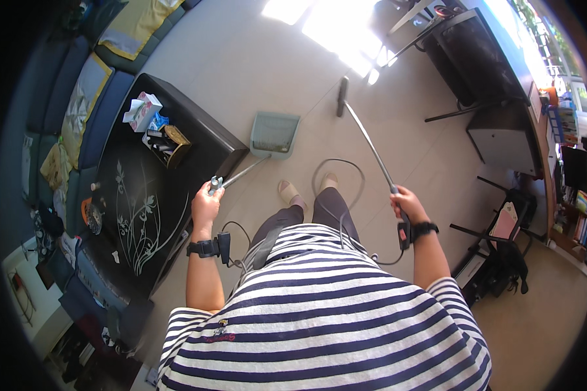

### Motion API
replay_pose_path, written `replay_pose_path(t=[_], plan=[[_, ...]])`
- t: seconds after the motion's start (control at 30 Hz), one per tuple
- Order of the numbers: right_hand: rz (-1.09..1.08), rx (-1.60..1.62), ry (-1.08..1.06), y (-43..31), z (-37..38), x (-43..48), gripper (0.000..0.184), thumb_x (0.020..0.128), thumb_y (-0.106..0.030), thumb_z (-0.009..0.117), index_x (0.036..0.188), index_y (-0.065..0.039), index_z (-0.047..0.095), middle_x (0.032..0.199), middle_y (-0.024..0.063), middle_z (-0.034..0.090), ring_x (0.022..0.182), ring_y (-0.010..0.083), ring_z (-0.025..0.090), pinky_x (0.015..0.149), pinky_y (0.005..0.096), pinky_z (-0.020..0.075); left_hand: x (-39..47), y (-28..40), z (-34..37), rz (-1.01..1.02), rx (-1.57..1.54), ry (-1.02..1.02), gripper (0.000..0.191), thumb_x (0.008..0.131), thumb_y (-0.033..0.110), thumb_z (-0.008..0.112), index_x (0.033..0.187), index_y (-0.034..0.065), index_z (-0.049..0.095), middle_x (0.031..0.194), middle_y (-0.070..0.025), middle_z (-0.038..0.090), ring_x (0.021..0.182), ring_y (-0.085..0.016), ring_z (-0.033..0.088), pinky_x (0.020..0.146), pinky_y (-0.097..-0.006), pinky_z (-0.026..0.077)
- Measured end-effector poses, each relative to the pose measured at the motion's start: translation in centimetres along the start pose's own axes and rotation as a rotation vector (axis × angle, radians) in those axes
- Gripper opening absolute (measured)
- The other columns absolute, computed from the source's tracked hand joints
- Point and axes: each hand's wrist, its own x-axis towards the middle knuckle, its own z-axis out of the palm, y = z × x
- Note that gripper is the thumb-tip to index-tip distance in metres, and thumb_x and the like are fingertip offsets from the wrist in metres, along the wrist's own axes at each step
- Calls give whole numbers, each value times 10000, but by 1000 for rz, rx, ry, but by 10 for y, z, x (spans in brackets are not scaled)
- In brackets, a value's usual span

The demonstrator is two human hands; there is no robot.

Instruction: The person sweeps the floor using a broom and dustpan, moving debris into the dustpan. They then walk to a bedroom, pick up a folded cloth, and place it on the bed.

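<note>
My left hand [207,203] grips the top of a long-handled dustpan [275,133], whose grey-green scoop sits beside the corner of a black coffee table [210,129]. A toothed strip runs along the inside of the scoop. In my right hand [408,204] is the grey handle of a broom [369,139]. Its narrow dark head [342,97] is ahead of me near a patch of sunlight, apart from the dustpan; whether the bristles touch the floor is hard to tell. Both wrists wear black straps with small devices and cables.
A cable loop [363,181] hangs before my slippered feet. On the coffee table are a tissue box [146,110] and an organizer [169,144]. A blue sofa [105,112] lies beyond it at left. To the right are a dark chair [469,58], a cabinet [506,139] and another chair [506,229].
</note>
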Motion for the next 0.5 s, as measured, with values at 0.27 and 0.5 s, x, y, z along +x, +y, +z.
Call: replay_pose_path(t=[0.27, 0.5], plan=[[205, 11, 334, 50, -106, 19, 35, 808, -51, 487, 820, -83, 489, 581, 18, 474, 421, 102, 445, 372, 267, 369, 9, 26, 6, -17, -174, 30, 261, 796, 173, 642, 1021, 43, 619, 591, 13, 534, 446, -55, 446, 433, -233, 355], [328, 124, 287, -25, -168, 118, 123, 803, -57, 495, 684, -33, 480, 556, 38, 493, 434, 108, 452, 385, 259, 357, 9, 73, 17, -97, -222, 70, 267, 799, 138, 631, 1039, 23, 611, 626, 6, 553, 453, -62, 470, 412, -225, 370]])
